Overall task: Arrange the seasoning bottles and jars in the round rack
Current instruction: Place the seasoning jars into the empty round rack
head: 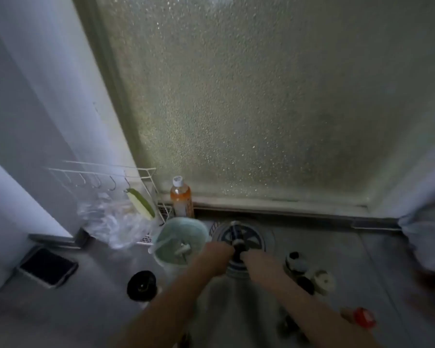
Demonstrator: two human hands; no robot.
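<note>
The round rack [251, 236] stands on the grey counter below the frosted window, with a central post [236, 234]. My left hand [217, 252] and my right hand [253, 257] meet at the rack's near side, both closed around a small dark object [237, 249] at the foot of the post; blur hides what it is. Several seasoning jars stand to the right: a dark-lidded jar [296, 262], a white-capped one [323, 280] and a black-capped one [305, 285]. A red-capped bottle [362, 317] lies at the lower right.
A pale green cup [180, 241] stands just left of the rack. Behind it is an orange drink bottle [181, 197]. A white wire rack [106, 177] with a plastic bag [111, 222] fills the left. A black-lidded jar [141, 286] and a dark pad [47, 266] sit nearer me.
</note>
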